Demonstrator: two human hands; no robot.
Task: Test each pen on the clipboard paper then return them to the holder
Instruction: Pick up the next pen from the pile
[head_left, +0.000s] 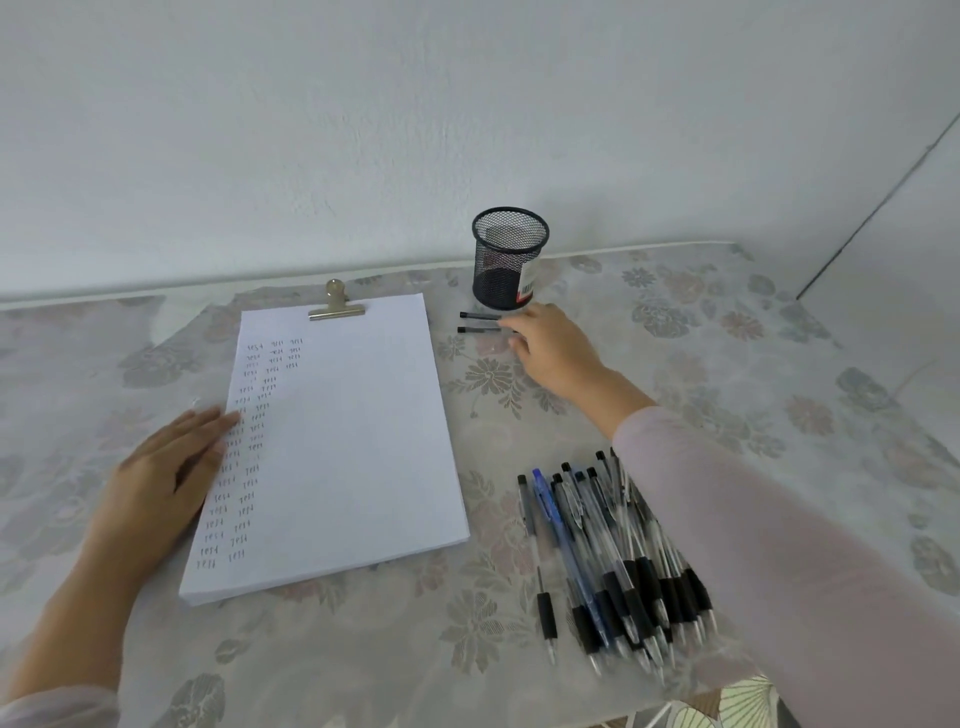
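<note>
A white paper sheet (343, 441) with columns of small handwritten test marks down its left side is clipped to a clipboard by a metal clip (336, 306). My left hand (161, 478) rests flat on the paper's left edge. The black mesh pen holder (506, 260) stands upright behind the paper's right corner, with no pens seen in it. Two black pens (478, 323) lie flat on the table just in front of it. My right hand (550, 348) reaches over their right ends, fingertips touching them and thumb just below.
A pile of several black-grip pens and one blue pen (618, 561) lies at the near right, partly under my right sleeve. The floral tablecloth (727, 338) covers the table, which ends at the white wall behind.
</note>
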